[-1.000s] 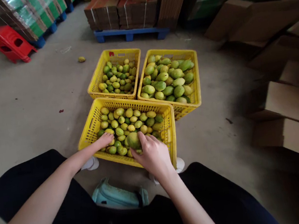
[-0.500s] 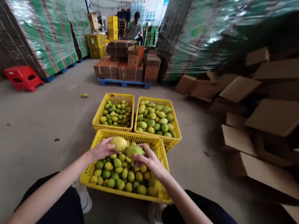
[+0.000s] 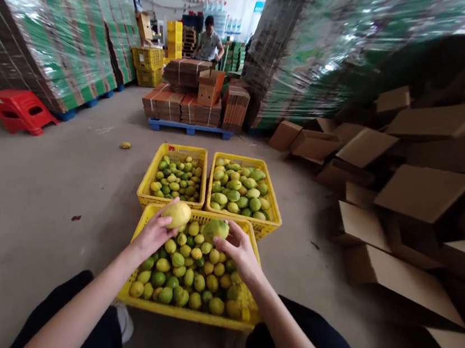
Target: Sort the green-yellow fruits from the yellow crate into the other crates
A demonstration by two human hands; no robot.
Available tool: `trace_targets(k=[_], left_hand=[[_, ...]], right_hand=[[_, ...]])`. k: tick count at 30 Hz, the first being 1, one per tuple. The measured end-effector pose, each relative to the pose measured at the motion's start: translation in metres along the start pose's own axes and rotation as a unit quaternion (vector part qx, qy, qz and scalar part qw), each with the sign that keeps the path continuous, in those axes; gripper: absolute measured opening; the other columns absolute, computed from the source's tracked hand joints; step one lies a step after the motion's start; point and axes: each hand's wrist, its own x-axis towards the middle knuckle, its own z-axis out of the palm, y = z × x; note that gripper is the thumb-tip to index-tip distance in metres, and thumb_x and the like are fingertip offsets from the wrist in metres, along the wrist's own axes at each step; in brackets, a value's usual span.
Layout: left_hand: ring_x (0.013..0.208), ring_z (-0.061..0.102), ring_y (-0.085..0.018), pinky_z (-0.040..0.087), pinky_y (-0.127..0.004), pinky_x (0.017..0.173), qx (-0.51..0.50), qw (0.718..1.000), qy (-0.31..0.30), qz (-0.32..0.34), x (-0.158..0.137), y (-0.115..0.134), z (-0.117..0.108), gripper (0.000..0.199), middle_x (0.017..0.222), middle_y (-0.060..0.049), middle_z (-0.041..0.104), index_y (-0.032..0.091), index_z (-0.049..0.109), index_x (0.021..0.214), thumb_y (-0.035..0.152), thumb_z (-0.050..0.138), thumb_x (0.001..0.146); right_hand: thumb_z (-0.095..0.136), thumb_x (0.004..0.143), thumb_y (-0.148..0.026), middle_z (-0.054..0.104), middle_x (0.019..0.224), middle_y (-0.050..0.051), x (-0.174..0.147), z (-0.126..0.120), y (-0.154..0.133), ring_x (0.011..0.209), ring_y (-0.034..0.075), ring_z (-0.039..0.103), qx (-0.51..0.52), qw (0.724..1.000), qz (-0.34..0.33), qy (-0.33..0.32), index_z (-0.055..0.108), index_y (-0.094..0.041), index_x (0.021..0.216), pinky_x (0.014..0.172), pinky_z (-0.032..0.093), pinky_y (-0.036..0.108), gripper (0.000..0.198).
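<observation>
My left hand is closed around a large yellow lemon, held above the far left part of the near yellow crate. In my right hand is a greener lemon, gripped between thumb and fingers over the crate's right half. The two fruits are apart, with a small gap between them. Below them the near crate holds many green and yellow lemons. Just behind it stand two more yellow crates of lemons, a left crate and a right crate.
Empty cardboard boxes lie heaped on the right. A blue pallet with flattened cartons stands ahead, a person behind it. A red stool and wrapped stacks are at left. One lemon lies on the floor.
Both hands still hold their lemons; the left one has shifted slightly left and up, and the gap between the fruits is wider. The view has turned slightly. The person behind the cartons has changed posture.
</observation>
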Motion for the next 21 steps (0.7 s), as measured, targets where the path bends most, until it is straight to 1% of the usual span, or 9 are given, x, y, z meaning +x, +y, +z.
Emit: trace_targets(k=[4,7,9,10,13,15,17,18,21], left_hand=[[0.077,0.059,-0.013,0.046,-0.018,0.06,-0.048,0.998,0.024,0.031,0.003,0.009,0.018,0.084,0.093,-0.003,0.07,0.023,0.058,0.133,0.021,0.088,0.054],[0.087,0.063,-0.017,0.054,-0.029,0.075,-0.12,0.993,0.005,0.012,0.003,0.01,0.029,0.083,0.102,-0.003,0.068,0.026,0.056,0.133,0.038,0.09,0.058],[0.094,0.064,-0.02,0.055,-0.037,0.086,-0.157,0.988,-0.006,-0.006,0.004,0.009,0.033,0.081,0.106,-0.003,0.067,0.028,0.054,0.133,0.049,0.086,0.062],[0.096,0.064,-0.02,0.054,-0.038,0.088,-0.159,0.987,-0.007,-0.01,0.004,0.008,0.034,0.081,0.107,-0.003,0.066,0.029,0.054,0.133,0.05,0.086,0.062],[0.094,0.064,-0.018,0.053,-0.032,0.086,-0.075,0.997,-0.003,0.018,0.006,0.003,0.035,0.077,0.107,-0.004,0.064,0.027,0.055,0.131,0.038,0.089,0.063],[0.092,0.063,-0.016,0.052,-0.029,0.085,0.018,0.998,-0.003,0.065,0.006,-0.002,0.034,0.073,0.105,-0.003,0.064,0.026,0.059,0.125,0.026,0.091,0.059],[0.093,0.062,-0.017,0.051,-0.027,0.083,0.096,0.991,-0.01,0.097,0.004,-0.009,0.032,0.066,0.104,-0.002,0.063,0.026,0.064,0.116,0.016,0.091,0.056],[0.094,0.062,-0.017,0.051,-0.026,0.082,0.12,0.988,-0.013,0.101,0.002,-0.012,0.032,0.063,0.104,-0.002,0.063,0.025,0.065,0.111,0.014,0.091,0.055],[0.097,0.061,-0.019,0.05,-0.028,0.085,0.159,0.984,-0.016,0.084,-0.002,-0.02,0.029,0.058,0.104,-0.003,0.064,0.024,0.069,0.107,0.012,0.09,0.054]], right_hand=[[0.081,0.065,-0.043,0.07,0.086,0.003,0.003,0.002,-0.002,0.075,0.021,0.065,0.034,0.995,-0.049,0.081,0.063,-0.021,0.101,0.062,0.06,0.036,0.045],[0.079,0.068,-0.046,0.07,0.094,0.005,0.006,-0.003,0.002,0.084,0.024,0.065,0.069,0.987,-0.079,0.121,0.066,-0.021,0.102,0.064,0.062,0.038,0.043],[0.077,0.072,-0.045,0.07,0.103,0.007,0.007,-0.008,0.006,0.091,0.025,0.066,0.078,0.983,-0.099,0.13,0.066,-0.022,0.107,0.068,0.062,0.04,0.044],[0.078,0.072,-0.044,0.069,0.109,0.008,0.008,-0.011,0.008,0.095,0.026,0.067,0.073,0.983,-0.112,0.128,0.066,-0.022,0.11,0.071,0.062,0.041,0.045],[0.081,0.07,-0.042,0.069,0.118,0.01,0.007,-0.018,0.012,0.105,0.029,0.067,0.023,0.983,-0.153,0.102,0.066,-0.023,0.115,0.083,0.061,0.045,0.051],[0.081,0.071,-0.041,0.072,0.113,0.01,0.005,-0.02,0.014,0.101,0.029,0.07,-0.029,0.982,-0.165,0.083,0.066,-0.022,0.115,0.085,0.06,0.045,0.051],[0.079,0.073,-0.039,0.074,0.106,0.01,0.002,-0.02,0.015,0.095,0.028,0.072,-0.115,0.972,-0.186,0.09,0.066,-0.021,0.115,0.083,0.061,0.044,0.047],[0.078,0.074,-0.037,0.074,0.106,0.01,0.0,-0.019,0.016,0.095,0.028,0.072,-0.17,0.957,-0.208,0.106,0.067,-0.021,0.114,0.084,0.061,0.044,0.044],[0.075,0.078,-0.034,0.073,0.106,0.01,-0.003,-0.017,0.019,0.098,0.027,0.071,-0.313,0.897,-0.273,0.153,0.067,-0.021,0.113,0.087,0.06,0.045,0.038]])
